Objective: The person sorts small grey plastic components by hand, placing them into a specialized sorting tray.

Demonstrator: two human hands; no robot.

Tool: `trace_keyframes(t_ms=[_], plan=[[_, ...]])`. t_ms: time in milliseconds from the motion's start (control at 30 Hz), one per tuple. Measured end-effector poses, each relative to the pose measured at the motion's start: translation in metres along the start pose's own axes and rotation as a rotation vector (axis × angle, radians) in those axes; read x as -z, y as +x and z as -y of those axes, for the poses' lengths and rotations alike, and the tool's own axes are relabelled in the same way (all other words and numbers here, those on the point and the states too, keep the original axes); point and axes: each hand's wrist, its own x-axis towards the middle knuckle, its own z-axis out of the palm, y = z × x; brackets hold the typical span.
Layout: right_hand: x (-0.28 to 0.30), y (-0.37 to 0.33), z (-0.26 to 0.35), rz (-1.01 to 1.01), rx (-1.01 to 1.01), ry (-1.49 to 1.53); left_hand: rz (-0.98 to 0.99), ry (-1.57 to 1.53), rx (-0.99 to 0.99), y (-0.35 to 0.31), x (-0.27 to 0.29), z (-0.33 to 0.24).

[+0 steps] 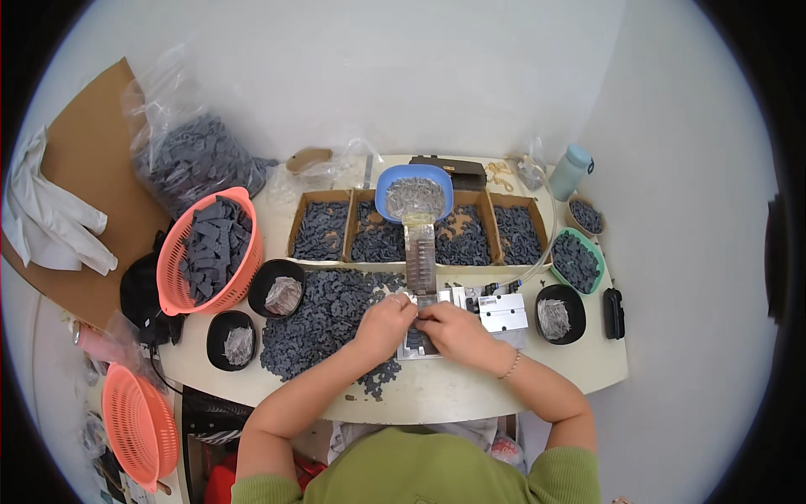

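Note:
My left hand (388,325) and my right hand (458,334) meet at a small metal fixture (417,354) near the table's front middle. The fingers of both are bent and pinched together; what they hold is hidden or too small to name. Dark grey small parts (415,338) lie on the fixture between the hands. Behind them a clear sloped chute (421,256) comes down from a blue bowl (384,181) of thin silvery pins. Just right of my right hand sits a silver pneumatic cylinder block (503,312). Left of my left hand spreads a pile of dark grey parts (311,323).
A divided cardboard tray (348,227) of grey parts stands behind. Black bowls (267,280) hold bundles of pins, one (574,334) at right. A coral basket (174,260), a green bowl (599,277) and a light-blue bottle (571,171) stand around. An air tube (552,227) curves down at right.

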Motion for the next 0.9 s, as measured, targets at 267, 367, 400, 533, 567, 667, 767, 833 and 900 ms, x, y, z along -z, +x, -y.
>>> trace_keyframes(t_ms=[267,367,400,533,567,667,767,833,900], plan=[[0.001,0.04,-0.023,-0.078,-0.117,0.2,-0.037,0.283,-0.209,-0.025,0.004,-0.025],[-0.025,0.062,-0.024,0.024,0.018,0.046,-0.033,0.201,-0.208,-0.037,0.01,-0.025],[-0.031,0.068,-0.021,0.106,0.084,-0.072,-0.057,0.114,-0.217,-0.04,0.013,-0.023],[-0.039,0.08,-0.007,0.122,0.155,-0.303,-0.06,0.089,0.063,-0.038,0.038,0.012],[-0.038,0.082,-0.006,0.167,0.134,-0.307,-0.077,0.138,0.126,-0.033,0.043,0.02],[-0.035,0.081,-0.009,0.188,0.105,-0.212,-0.036,0.106,0.143,-0.025,0.043,0.033],[-0.018,0.079,-0.011,0.124,-0.129,0.198,0.097,0.162,0.115,-0.021,0.037,0.038],[-0.003,0.072,-0.016,0.117,-0.123,0.263,0.166,0.215,0.084,-0.019,0.035,0.038],[0.005,0.061,-0.023,0.293,-0.437,0.788,0.286,0.227,0.116,-0.012,0.04,0.036]])
